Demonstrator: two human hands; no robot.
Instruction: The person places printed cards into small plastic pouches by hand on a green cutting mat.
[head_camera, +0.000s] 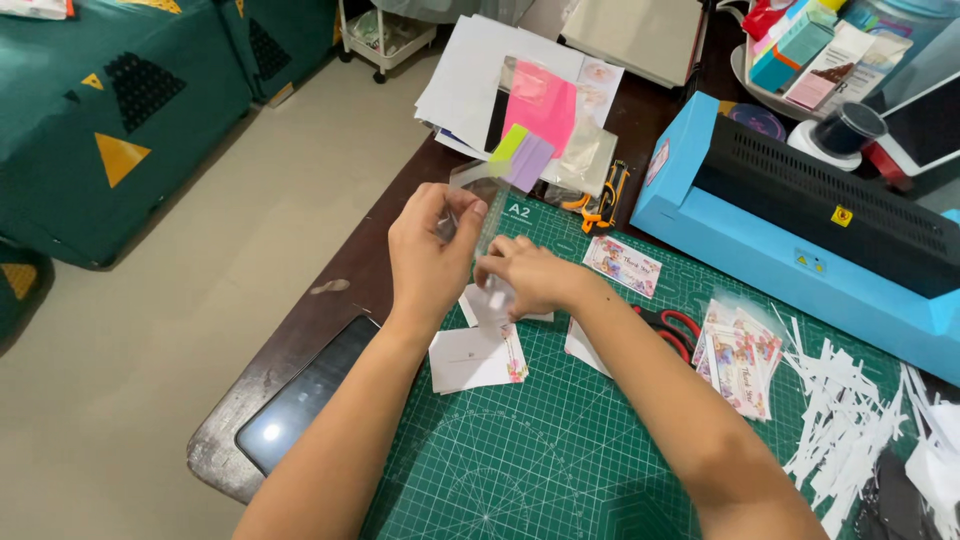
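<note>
My left hand (428, 255) pinches the top of a clear plastic sleeve (478, 183) above the green cutting mat (560, 440). My right hand (528, 275) grips the lower end of the same sleeve, just right of the left hand. Below the hands lie small white floral cards (476, 358) face down and face up on the mat. One printed card (623, 264) lies just right of my right hand.
A blue laminator (800, 230) stands at the right. Red-handled scissors (678, 326), a pile of sleeved cards (742, 355) and white paper strips (845, 420) lie right of my arm. A dark tablet (305, 395) sits at the desk's left edge. Coloured sheets (540, 110) and an orange cutter (605, 200) lie behind.
</note>
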